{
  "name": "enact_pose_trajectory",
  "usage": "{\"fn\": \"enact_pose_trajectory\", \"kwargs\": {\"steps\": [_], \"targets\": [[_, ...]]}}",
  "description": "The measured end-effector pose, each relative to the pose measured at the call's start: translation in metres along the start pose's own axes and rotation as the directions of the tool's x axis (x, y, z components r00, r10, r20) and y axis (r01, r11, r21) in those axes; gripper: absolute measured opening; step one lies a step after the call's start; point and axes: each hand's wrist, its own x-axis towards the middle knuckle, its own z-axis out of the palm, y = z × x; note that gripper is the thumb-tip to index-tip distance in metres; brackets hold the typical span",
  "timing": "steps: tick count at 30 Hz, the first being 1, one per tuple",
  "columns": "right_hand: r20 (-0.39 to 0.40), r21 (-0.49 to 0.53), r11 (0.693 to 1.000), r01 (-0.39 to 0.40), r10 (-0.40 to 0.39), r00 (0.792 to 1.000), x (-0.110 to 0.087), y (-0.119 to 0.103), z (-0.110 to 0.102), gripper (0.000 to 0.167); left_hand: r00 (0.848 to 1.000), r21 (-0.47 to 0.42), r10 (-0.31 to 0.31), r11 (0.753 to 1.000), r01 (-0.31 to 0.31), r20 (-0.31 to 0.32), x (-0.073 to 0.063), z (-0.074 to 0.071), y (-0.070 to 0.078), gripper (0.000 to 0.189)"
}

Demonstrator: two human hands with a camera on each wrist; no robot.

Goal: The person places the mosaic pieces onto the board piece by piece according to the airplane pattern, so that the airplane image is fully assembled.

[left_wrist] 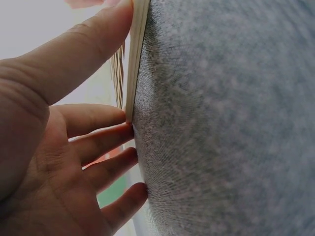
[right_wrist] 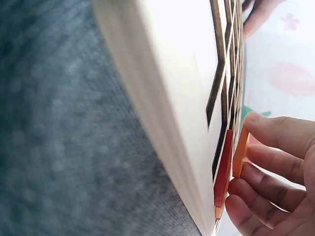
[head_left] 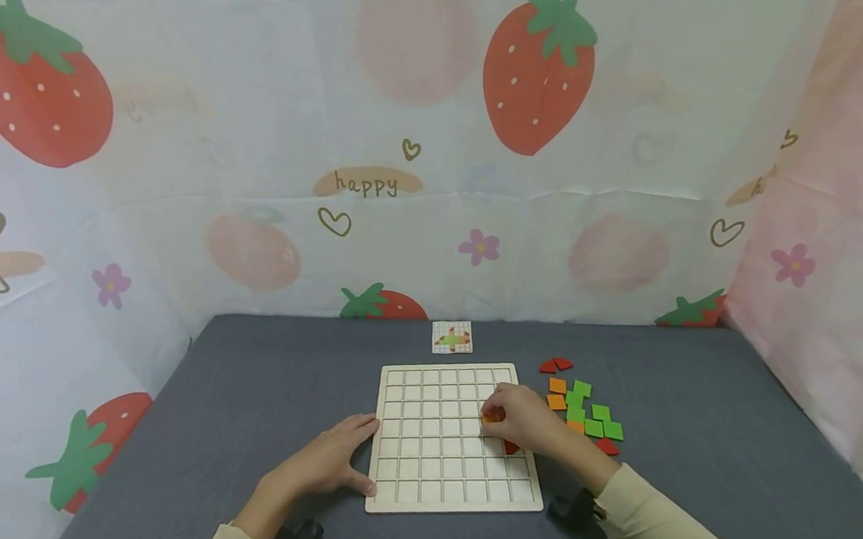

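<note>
A pale wooden grid board (head_left: 444, 507) lies flat on the dark table. My left hand (head_left: 328, 459) rests at its left edge, fingers spread and fairly straight. The left wrist view shows the thumb and fingertips touching the board's side (left_wrist: 133, 73). Over the right part of the grid, my right hand (head_left: 526, 417) pinches an orange square tile (right_wrist: 241, 151) between thumb and fingers, partly hidden in the head view. Beside that tile, a red tile with a curved edge (head_left: 511, 447) sits on the board, with a bit of orange (right_wrist: 218, 212) visible close to it in the right wrist view.
Right of the board lie several green squares (head_left: 594, 428), a few orange squares (head_left: 556, 385), and red curved pieces (head_left: 562, 363). A small pattern card (head_left: 452, 337) lies behind the board. A strawberry-print curtain (head_left: 258, 148) hangs around the table (head_left: 273, 372).
</note>
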Motion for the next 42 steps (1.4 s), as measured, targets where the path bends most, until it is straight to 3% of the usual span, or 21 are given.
{"fn": "enact_pose_trajectory", "kwargs": {"steps": [13,23,31,42], "targets": [[0.006,-0.005,1.000,-0.001,0.001,1.000,0.000,0.000,0.001,0.017,1.000,0.000,-0.013,1.000,0.013,0.014,0.001,0.000,-0.001,0.096],[-0.008,0.070,0.997,-0.039,0.040,0.999,0.001,0.002,-0.012,0.018,1.000,-0.002,-0.001,1.000,0.001,0.008,0.000,-0.001,0.000,0.096],[-0.037,0.096,0.991,-0.093,0.097,0.995,0.000,0.021,-0.030,0.021,1.000,0.006,0.001,1.000,-0.001,0.014,0.000,-0.001,-0.001,0.095],[-0.069,0.058,0.982,-0.180,0.183,0.981,-0.002,0.055,-0.049,0.024,1.000,0.002,0.008,1.000,-0.008,0.013,0.000,-0.001,0.000,0.096]]}}
